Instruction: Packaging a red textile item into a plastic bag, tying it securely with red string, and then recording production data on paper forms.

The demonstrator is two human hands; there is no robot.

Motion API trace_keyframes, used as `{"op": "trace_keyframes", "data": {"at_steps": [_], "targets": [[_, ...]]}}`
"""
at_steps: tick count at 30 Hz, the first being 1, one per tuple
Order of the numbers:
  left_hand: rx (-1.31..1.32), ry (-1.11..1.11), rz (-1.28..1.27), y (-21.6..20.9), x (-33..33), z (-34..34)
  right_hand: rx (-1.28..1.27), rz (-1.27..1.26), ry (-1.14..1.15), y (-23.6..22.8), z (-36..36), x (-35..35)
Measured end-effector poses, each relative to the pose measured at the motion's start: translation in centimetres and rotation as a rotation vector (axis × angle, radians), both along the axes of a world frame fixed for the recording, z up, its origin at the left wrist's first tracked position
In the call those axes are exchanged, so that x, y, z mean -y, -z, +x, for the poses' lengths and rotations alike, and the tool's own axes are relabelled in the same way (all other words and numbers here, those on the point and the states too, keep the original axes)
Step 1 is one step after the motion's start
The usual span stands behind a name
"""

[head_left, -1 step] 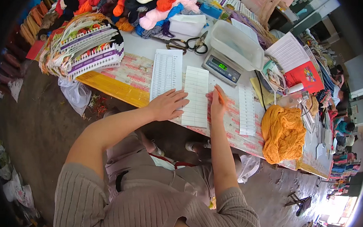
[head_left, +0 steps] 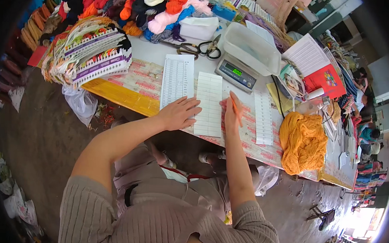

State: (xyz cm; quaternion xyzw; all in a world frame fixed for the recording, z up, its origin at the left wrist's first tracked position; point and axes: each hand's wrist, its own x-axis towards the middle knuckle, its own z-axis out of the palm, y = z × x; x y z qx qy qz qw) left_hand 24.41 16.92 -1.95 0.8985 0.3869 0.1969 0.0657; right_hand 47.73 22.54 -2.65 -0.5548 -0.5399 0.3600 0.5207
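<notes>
My left hand (head_left: pixel 180 113) lies flat with fingers stretched, over the lower end of a printed sheet (head_left: pixel 178 79) and at the left edge of a ruled paper strip (head_left: pixel 209 104). In my right hand (head_left: pixel 231 116) is an orange pencil (head_left: pixel 236 108), held upright just right of the strip. Farther right lies a narrower printed strip (head_left: pixel 263 118). Beyond my right hand stands a digital scale (head_left: pixel 237 72) with a lit green display. A translucent plastic tub (head_left: pixel 252 47) sits on top of it.
A mustard yarn hank (head_left: pixel 303 143) lies at the table's right front. Two pairs of scissors (head_left: pixel 210 47) and a white container (head_left: pixel 198 28) are behind the sheets. Thread sample cards (head_left: pixel 101 64) are piled at left, with colourful yarn skeins (head_left: pixel 164 21) behind. A stool (head_left: pixel 321 216) stands on the floor.
The pencil has tilted slightly in my right hand, and the hand has shifted a little. The reading on the scale's display has changed. My left hand stays in place.
</notes>
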Motion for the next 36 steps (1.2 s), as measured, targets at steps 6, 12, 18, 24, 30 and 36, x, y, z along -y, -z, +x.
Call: {"op": "trace_keyframes", "data": {"at_steps": [6, 12, 18, 24, 30, 36], "targets": [[0.102, -0.001, -0.053, -0.5, 0.0, 0.1, 0.586, 0.319, -0.502, -1.6, 2.4, 6.2], [0.348, 0.069, -0.358, 0.8, -2.4, -1.3, 0.81, 0.299, -0.613, -1.3, 5.6, 10.9], [0.319, 0.022, -0.41, -1.1, -3.9, -0.4, 0.489, 0.37, -0.363, -1.6, 7.2, 11.4], [0.072, 0.24, -0.107, -5.3, -3.9, 3.6, 0.453, 0.517, -0.278, -9.2, 8.3, 11.2], [0.929, -0.013, -0.775, -9.6, -2.6, 8.1, 0.317, 0.356, -0.344, -12.6, 8.9, 13.0], [0.974, 0.009, -0.956, -11.6, -0.2, 10.1, -0.216, 0.137, -0.042, -11.7, 7.6, 10.6]]}}
